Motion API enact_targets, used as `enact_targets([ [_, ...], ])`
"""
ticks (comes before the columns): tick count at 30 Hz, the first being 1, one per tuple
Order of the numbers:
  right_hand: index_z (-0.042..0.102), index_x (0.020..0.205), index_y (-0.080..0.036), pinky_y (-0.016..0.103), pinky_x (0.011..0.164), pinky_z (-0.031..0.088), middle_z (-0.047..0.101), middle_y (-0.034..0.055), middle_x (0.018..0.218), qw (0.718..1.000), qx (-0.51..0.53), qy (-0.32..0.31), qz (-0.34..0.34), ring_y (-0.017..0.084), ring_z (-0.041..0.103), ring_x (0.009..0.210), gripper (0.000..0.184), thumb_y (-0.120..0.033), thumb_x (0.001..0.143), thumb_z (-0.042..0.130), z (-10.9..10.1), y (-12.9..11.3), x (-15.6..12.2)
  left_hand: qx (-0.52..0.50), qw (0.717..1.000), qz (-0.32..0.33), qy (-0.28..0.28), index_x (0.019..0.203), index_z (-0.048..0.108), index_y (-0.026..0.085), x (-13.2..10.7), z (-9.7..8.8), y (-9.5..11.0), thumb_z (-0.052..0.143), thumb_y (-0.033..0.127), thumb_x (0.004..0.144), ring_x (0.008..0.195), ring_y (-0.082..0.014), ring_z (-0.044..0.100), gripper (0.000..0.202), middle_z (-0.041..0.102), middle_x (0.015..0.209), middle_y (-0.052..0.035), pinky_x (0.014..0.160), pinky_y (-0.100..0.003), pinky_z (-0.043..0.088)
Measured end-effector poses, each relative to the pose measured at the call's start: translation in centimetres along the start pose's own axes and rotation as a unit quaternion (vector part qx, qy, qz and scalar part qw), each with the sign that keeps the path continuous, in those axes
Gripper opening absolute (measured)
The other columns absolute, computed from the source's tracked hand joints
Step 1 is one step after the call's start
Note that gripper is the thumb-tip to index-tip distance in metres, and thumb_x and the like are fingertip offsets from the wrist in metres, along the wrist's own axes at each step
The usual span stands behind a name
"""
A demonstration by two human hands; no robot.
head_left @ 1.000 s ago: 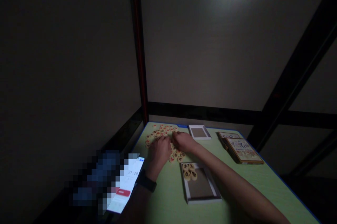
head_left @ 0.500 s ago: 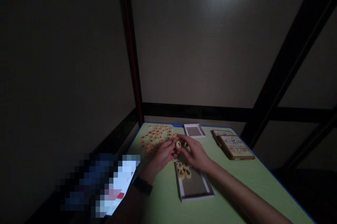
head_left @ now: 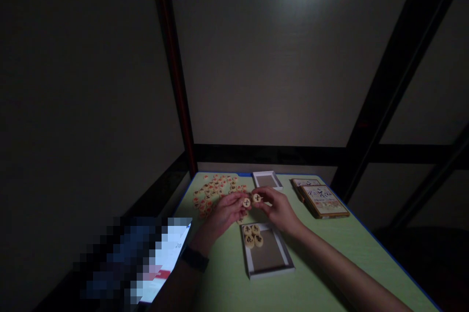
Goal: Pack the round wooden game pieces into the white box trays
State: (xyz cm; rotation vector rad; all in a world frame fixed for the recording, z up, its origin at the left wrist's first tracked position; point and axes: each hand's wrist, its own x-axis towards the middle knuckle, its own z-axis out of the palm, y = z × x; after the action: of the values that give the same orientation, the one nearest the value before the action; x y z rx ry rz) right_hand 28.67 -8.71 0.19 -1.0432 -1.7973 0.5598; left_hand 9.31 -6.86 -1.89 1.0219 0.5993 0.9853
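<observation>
My left hand (head_left: 230,208) is closed on a round Chinese chess piece (head_left: 246,203) with a dark character facing up. Just beside it, my right hand (head_left: 274,206) pinches a second Chinese chess piece (head_left: 257,198), also dark-marked. Both hands are above the table, between the loose pieces and the near tray. Below them lies a shallow white-edged box tray (head_left: 271,272), with several dark-marked pieces (head_left: 253,235) grouped in its far left corner. Loose Chinese chess pieces (head_left: 216,187), red and dark, are scattered on the left, partly hidden by my left hand.
A second shallow tray (head_left: 266,173) lies at the table's far edge. Two printed boxes (head_left: 324,200) overlap on the right. The green table (head_left: 330,248) has a blue rim and meets a wall at the back. A bright, partly pixelated screen (head_left: 172,253) is at lower left.
My right hand has drawn slightly away from my left, so a piece now shows in each hand. The whole view has shifted slightly. The pieces in the near tray look unchanged.
</observation>
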Motion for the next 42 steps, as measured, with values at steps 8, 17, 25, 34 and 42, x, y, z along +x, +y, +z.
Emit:
enact_targets([
  [8, 0.072, 0.099, -0.02, 0.03, 0.082, 0.051, 0.069, 0.0088, 0.1, 0.983, -0.099, -0.151, -0.022, 0.021, 0.065, 0.092, 0.016, -0.018, 0.087, 0.061, -1.0, -3.7, -5.4, 0.009, 0.997, 0.001, 0.076, 0.101, 0.07, 0.014, 0.0, -0.1, 0.3, 0.084, 0.033, 0.069, 0.091, -0.0151, 0.063, 0.04, 0.068, 0.107, -0.009, 0.086, -0.027, 0.049],
  [17, 0.072, 0.111, -0.027, 0.028, 0.08, 0.046, 0.071, 0.0053, 0.109, 0.924, -0.284, -0.237, 0.097, 0.023, 0.066, 0.101, 0.036, -0.015, 0.08, 0.058, 2.1, -4.7, -8.4, 0.033, 0.998, 0.001, 0.056, 0.091, 0.07, 0.013, 0.4, -0.2, -0.2, 0.087, 0.039, 0.065, 0.077, -0.013, 0.062, 0.04, 0.065, 0.091, -0.0053, 0.068, -0.023, 0.046],
  [25, 0.068, 0.11, -0.023, 0.028, 0.077, 0.043, 0.074, 0.0062, 0.106, 0.927, -0.276, -0.215, 0.135, 0.023, 0.068, 0.096, 0.035, -0.015, 0.077, 0.061, 2.5, -4.2, -7.9, 0.043, 0.998, 0.001, 0.054, 0.094, 0.07, 0.013, 0.5, -0.3, -0.3, 0.086, 0.037, 0.068, 0.077, -0.0142, 0.063, 0.038, 0.066, 0.093, -0.006, 0.068, -0.024, 0.046],
  [34, 0.063, 0.096, -0.021, 0.027, 0.069, 0.044, 0.072, 0.0029, 0.085, 0.964, -0.204, -0.134, 0.106, 0.02, 0.066, 0.079, 0.011, -0.022, 0.085, 0.061, 1.7, -3.5, -7.1, 0.026, 0.999, -0.008, 0.021, 0.098, 0.069, 0.014, 0.1, 0.1, 0.2, 0.087, 0.036, 0.068, 0.076, -0.0136, 0.065, 0.041, 0.066, 0.093, -0.0047, 0.072, -0.025, 0.049],
  [42, 0.06, 0.123, -0.02, 0.031, 0.072, 0.05, 0.066, 0.0069, 0.094, 0.97, -0.238, -0.021, -0.04, 0.021, 0.064, 0.08, 0.032, -0.032, 0.093, 0.059, 0.7, -2.5, -4.5, 0.035, 0.994, -0.024, -0.104, 0.104, 0.066, 0.016, -0.9, 0.2, 0.8, 0.088, 0.033, 0.068, 0.088, -0.0167, 0.066, 0.046, 0.067, 0.099, -0.007, 0.078, -0.027, 0.051],
])
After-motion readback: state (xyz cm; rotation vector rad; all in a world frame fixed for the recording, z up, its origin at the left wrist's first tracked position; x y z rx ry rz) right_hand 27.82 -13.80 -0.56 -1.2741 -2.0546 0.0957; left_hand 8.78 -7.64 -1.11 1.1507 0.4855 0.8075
